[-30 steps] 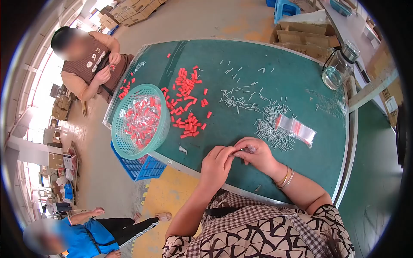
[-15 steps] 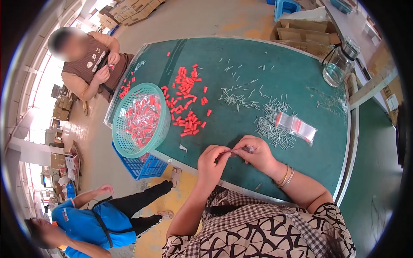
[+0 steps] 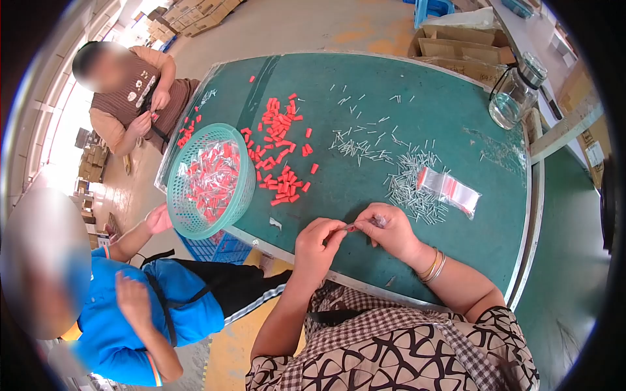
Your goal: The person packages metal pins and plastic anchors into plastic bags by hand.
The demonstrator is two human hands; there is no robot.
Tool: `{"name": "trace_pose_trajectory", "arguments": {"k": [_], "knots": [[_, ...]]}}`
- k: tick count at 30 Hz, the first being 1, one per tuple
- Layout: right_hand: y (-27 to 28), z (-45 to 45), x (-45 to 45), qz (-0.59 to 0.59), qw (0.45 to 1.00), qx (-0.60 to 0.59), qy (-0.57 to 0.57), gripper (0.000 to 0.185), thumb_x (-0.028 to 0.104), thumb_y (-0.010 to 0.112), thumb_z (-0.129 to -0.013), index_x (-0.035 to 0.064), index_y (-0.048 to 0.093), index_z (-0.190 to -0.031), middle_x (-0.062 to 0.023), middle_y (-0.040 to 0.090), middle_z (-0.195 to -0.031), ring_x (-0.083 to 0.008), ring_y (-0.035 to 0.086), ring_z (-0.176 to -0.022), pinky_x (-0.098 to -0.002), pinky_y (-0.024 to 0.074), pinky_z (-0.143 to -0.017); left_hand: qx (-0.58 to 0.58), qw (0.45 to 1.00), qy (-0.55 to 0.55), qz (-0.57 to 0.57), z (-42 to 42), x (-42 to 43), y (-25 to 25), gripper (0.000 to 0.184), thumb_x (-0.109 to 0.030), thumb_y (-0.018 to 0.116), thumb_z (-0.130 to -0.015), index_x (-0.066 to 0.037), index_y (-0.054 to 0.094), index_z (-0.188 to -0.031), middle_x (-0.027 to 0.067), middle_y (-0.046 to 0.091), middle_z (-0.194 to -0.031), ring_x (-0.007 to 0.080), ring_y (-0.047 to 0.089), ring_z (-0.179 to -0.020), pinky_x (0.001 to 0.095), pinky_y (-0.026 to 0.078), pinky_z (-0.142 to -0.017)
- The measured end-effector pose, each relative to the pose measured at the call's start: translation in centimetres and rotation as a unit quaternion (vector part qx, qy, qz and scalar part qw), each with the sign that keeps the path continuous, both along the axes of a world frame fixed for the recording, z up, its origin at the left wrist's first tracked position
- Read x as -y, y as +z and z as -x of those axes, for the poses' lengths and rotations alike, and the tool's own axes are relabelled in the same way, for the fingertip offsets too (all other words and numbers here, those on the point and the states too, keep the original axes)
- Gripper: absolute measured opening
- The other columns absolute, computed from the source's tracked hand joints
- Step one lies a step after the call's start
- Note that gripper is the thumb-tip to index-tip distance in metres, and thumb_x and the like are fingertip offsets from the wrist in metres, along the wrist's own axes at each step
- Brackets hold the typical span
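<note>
Pinching a small item (image 3: 350,228) between left hand (image 3: 315,251) and right hand (image 3: 391,234) near the table's (image 3: 469,260) near edge, fingertips spaced slightly wider than before, apparently baring more of it.

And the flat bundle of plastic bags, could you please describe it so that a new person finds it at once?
On the green table, find the dense heap of small metal pins. The flat bundle lies across its right side, clear with red bands. Unlike the filled bags in the round basket, it looks empty.
</note>
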State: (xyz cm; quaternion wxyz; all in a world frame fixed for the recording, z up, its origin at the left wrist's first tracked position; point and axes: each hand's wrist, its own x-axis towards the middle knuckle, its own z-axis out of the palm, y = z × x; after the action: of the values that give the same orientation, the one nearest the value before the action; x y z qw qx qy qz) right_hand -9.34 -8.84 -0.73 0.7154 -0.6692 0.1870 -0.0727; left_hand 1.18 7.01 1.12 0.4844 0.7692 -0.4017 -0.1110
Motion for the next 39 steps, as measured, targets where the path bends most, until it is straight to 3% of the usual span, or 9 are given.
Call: {"name": "trace_pose_trajectory", "arguments": {"k": [3,15,18,19,20,21,23,27,39], "knots": [[-0.35,0.00,-0.03,-0.007,1.000,0.014,0.009,0.007,0.011,0.069,-0.088,0.0043,0.070,-0.091,-0.0036,0.059,-0.077,-0.0114,0.057,-0.063,-0.0287,0.0456,-0.055,0.009,1.000,-0.004,-0.006,-0.27,-0.10,0.22,0.007,0.003,0.069,-0.081,0.000,0.066,-0.087,0.0087,0.063,-0.081,0.0187,0.060,-0.066,0.0291,0.046,-0.058],[-0.84,-0.16,0.06,0.207,0.972,0.109,0.035,0.005,0.008,0.070,-0.084,0.0053,0.069,-0.089,-0.0065,0.060,-0.077,-0.0178,0.059,-0.070,-0.0311,0.0463,-0.063,0.036,0.998,-0.038,-0.031,-0.22,0.04,-0.14,0.007,0.003,0.069,-0.080,0.001,0.065,-0.086,0.0088,0.061,-0.078,0.0180,0.060,-0.067,0.0282,0.046,-0.060],[-0.24,-0.03,-0.04,0.101,0.992,0.068,0.046,0.005,0.009,0.069,-0.088,0.0045,0.069,-0.088,-0.0050,0.062,-0.077,-0.0129,0.058,-0.068,-0.0281,0.0467,-0.058,0.037,0.999,-0.040,-0.003,-0.08,0.05,-0.24,0.007,0.002,0.069,-0.080,0.001,0.065,-0.085,0.0090,0.062,-0.078,0.0185,0.060,-0.067,0.0281,0.046,-0.059],[-0.17,-0.05,-0.07,0.033,0.997,0.053,0.047,0.005,0.010,0.068,-0.088,0.0044,0.069,-0.088,-0.0043,0.062,-0.076,-0.0111,0.058,-0.067,-0.0267,0.0465,-0.056,0.031,0.999,-0.039,0.003,-0.05,0.09,-0.14,0.007,0.002,0.069,-0.080,0.001,0.065,-0.085,0.0089,0.062,-0.078,0.0185,0.060,-0.067,0.0281,0.046,-0.059],[-0.11,-0.06,-0.08,-0.035,0.998,0.037,0.047,0.006,0.010,0.068,-0.089,0.0044,0.069,-0.088,-0.0037,0.062,-0.076,-0.0093,0.057,-0.065,-0.0253,0.0463,-0.054,0.031,0.999,-0.045,0.003,0.00,0.19,0.23,0.009,0.003,0.068,-0.080,0.001,0.062,-0.086,0.0111,0.062,-0.078,0.0242,0.061,-0.066,0.0328,0.047,-0.058],[-0.15,-0.03,-0.04,-0.102,0.993,0.020,0.048,0.007,0.011,0.067,-0.090,0.0044,0.069,-0.088,-0.0030,0.063,-0.076,-0.0075,0.057,-0.064,-0.0239,0.0461,-0.052,0.027,0.999,-0.042,0.002,-0.02,0.24,0.18,0.008,0.003,0.069,-0.080,0.001,0.063,-0.086,0.0102,0.062,-0.078,0.0219,0.060,-0.066,0.0311,0.047,-0.058],[-0.37,-0.05,0.07,-0.087,0.995,0.016,0.043,0.007,0.011,0.067,-0.090,0.0045,0.068,-0.089,-0.0019,0.062,-0.075,-0.0057,0.056,-0.062,-0.0221,0.0453,-0.049,0.018,0.999,-0.036,0.000,-0.05,0.27,0.18,0.007,0.002,0.070,-0.080,0.000,0.065,-0.085,0.0085,0.063,-0.079,0.0172,0.060,-0.067,0.0278,0.046,-0.059],[-0.23,0.01,-0.09,0.024,0.999,0.018,0.034,0.006,0.010,0.069,-0.089,0.0040,0.069,-0.089,-0.0006,0.060,-0.072,-0.0055,0.054,-0.057,-0.0224,0.0453,-0.047,0.008,0.999,-0.038,-0.002,-0.17,0.24,0.25,0.008,0.002,0.070,-0.080,0.000,0.065,-0.086,0.0081,0.063,-0.079,0.0172,0.060,-0.067,0.0276,0.046,-0.060],[-0.49,0.17,-0.15,0.043,0.997,0.057,0.026,0.005,0.007,0.071,-0.087,0.0030,0.068,-0.087,-0.0024,0.058,-0.074,-0.0080,0.053,-0.055,-0.0245,0.0428,-0.048,0.036,0.997,-0.059,-0.029,-0.55,0.39,-0.08,0.008,-0.001,0.071,-0.079,-0.001,0.065,-0.084,0.0091,0.063,-0.079,0.0232,0.061,-0.070,0.0321,0.047,-0.061]]}}
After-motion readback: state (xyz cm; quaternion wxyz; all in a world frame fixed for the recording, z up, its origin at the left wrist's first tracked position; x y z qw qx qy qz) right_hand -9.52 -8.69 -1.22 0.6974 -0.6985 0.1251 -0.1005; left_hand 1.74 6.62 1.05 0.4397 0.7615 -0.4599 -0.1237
